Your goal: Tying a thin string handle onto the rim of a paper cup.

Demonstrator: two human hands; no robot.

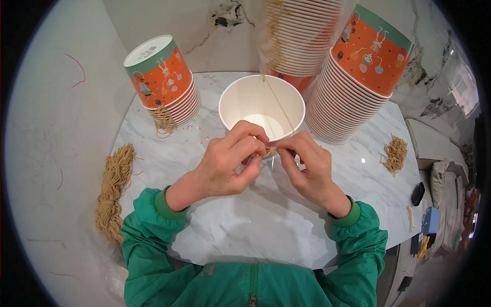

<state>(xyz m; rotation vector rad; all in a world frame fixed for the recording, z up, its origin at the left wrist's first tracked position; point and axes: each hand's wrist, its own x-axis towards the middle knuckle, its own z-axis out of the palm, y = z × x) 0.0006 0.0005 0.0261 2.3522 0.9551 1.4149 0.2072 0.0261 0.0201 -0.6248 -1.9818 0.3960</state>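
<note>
Marble tabletop (266, 225) bears a white paper cup (261, 108); just before it, left hand (228, 162) and right hand (306, 163) both pinch a tan string (269, 151).

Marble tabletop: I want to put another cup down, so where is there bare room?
Bare marble table lies between the forearms, and right of the right hand toward the small string bundle. Crowded behind: open cup, stacks.

Cup stacks (353, 87) crowd behind; marble table (266, 220) seemingly open near.
</note>
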